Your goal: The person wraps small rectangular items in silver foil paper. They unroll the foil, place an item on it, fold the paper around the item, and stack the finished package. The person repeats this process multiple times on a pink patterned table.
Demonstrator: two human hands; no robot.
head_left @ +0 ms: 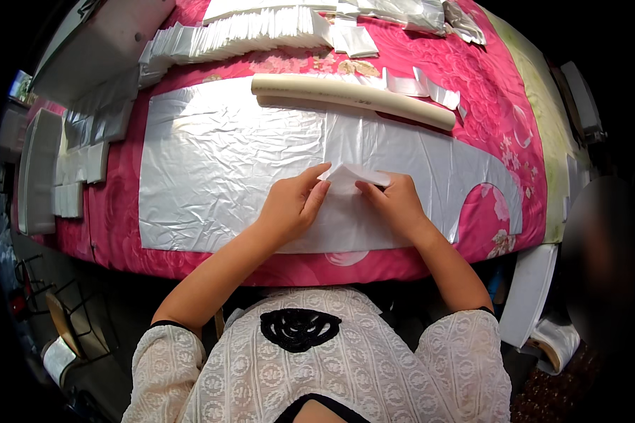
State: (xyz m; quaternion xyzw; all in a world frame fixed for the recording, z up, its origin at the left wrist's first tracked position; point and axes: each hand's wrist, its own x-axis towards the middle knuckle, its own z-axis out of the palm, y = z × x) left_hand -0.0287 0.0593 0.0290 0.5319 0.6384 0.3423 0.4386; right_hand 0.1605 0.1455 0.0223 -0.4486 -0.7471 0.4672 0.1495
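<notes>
A large, wrinkled white plastic bag [226,158] lies flat before me, with a curved cut-out at its right end. Above its middle, my right hand [396,202] pinches a small folded white plastic piece [356,173] between thumb and fingers. My left hand [293,201] is at the piece's left edge, its thumb and index fingertip apart; whether they touch the edge is hard to see. A long cream-coloured tube [353,95] rests across the far side of the bag, beyond both hands.
A pink flowered cloth [116,233] covers the table. At the back stands a long row of folded white packets [247,35]. More packets [85,163] are stacked at the left, beside a white box [37,173]. Loose white strips [434,90] lie behind the tube.
</notes>
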